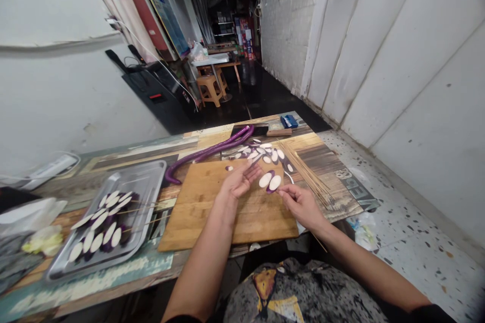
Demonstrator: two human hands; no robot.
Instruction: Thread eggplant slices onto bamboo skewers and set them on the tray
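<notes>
— Finding?
— I recorded two purple-skinned, white-fleshed oval slices (275, 182) over the rectangular brown wooden board (197, 207), toward its two o'clock.
— Grip?
— My remote view showed the bare right hand (302, 205) pinching the thin tan wooden skewer (320, 243), presumably to steady them; the bare left hand (241, 179) cupped open, fingertip contact unclear.
— Rectangular silver metal tray (140, 174)?
— At nine o'clock, probably for easy reach.

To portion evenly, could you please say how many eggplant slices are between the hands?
2: one slice nearer the left hand, another slice beside the right hand; more may be hidden.
</notes>
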